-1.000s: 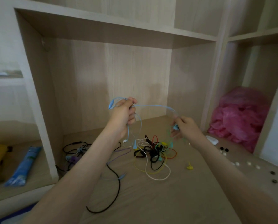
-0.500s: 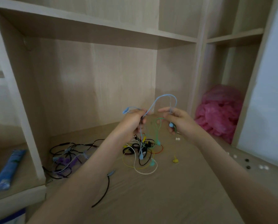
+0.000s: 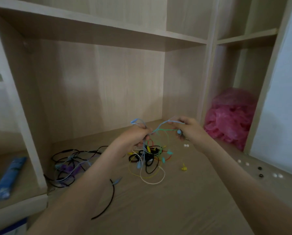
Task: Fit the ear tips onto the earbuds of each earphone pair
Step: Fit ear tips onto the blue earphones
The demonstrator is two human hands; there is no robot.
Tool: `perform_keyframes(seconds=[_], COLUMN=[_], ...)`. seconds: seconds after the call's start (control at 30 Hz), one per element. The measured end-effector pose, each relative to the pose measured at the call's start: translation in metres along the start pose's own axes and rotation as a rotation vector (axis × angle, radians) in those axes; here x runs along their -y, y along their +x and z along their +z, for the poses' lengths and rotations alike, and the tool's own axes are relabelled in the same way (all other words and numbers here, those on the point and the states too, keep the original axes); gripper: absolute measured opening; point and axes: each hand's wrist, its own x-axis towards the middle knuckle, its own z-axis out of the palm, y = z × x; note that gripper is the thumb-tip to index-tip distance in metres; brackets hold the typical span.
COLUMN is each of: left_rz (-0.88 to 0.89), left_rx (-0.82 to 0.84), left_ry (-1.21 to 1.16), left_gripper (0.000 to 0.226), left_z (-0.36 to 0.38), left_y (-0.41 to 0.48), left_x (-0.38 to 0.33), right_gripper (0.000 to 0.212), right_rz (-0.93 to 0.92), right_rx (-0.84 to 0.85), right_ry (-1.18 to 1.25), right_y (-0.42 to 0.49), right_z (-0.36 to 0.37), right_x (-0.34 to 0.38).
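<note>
Head view. Left hand point(image 3: 135, 138) is curled round a bunch of light-blue earphone cable point(image 3: 160, 126). Right hand point(image 3: 191, 131) pinches the same cable at its other end, with the blue earbud point(image 3: 179, 132) hanging just under the fingertips. A second ago the hands were well apart with the cable drawn out between them; they then closed in and now part slightly again. New: a green cable point(image 3: 166, 129) has come up with the blue one and runs between the hands, likely snagged. The earphone tangle point(image 3: 150, 156) lies on the surface point(image 3: 175, 209) below. White ear tips point(image 3: 186, 145) lie just right of it, untouched. Judgement: the pair is not yet free, and no tip can go on until the green cable is shed.
</note>
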Motion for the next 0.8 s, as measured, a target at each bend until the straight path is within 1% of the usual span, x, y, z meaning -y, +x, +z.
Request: perform_keyframes(seconds=[0.07, 0.17, 0.3, 0.37, 0.43, 0.53, 0.6, 0.63, 0.7, 0.8], left_rz=[-0.035, -0.079, -0.094, -0.084, -0.054, 0.012, 0.067, 0.091, 0.119, 0.102], left_rx=[-0.048, -0.133, -0.178, -0.185, -0.194, -0.200, -0.164, -0.131, -0.041, 0.143], left_ry=[-0.023, -0.073, -0.151, -0.160, -0.155, -0.131, -0.123, -0.110, -0.090, -0.115], left_gripper=[0.023, 0.024, 0.018, 0.017, 0.019, 0.019, 0.020, 0.021, 0.022, 0.026], left_z=[-0.004, -0.010, -0.013, -0.012, -0.009, -0.005, 0.000, 0.002, 0.010, 0.025], left_y=[0.004, 0.011, 0.017, 0.018, 0.018, 0.016, 0.013, 0.011, 0.004, -0.011], left_x=[0.004, 0.009, 0.013, 0.014, 0.013, 0.007, 0.001, -0.002, -0.009, -0.017], right_gripper=[0.019, 0.022, 0.025, 0.025, 0.021, 0.017, 0.012, 0.015, 0.027, 0.044], right_rz=[0.046, 0.044, 0.002, -0.046, -0.049, 0.014, 0.040, 0.052, 0.072, 0.131], right_rx=[-0.031, -0.079, -0.167, -0.161, -0.088, 0.075, 0.181, 0.237, 0.366, 0.533], right_ry=[0.032, 0.046, 0.009, 0.037, 0.024, -0.032, -0.052, -0.073, -0.060, 0.150], right_y=[0.002, 0.002, 0.003, 0.004, 0.002, -0.001, -0.005, -0.008, -0.014, -0.028], right_z=[0.001, 0.000, -0.002, -0.002, -0.001, 0.000, -0.003, -0.006, -0.010, -0.019], right_x=[-0.004, -0.010, -0.012, -0.011, -0.009, -0.008, -0.010, -0.011, -0.014, -0.017])
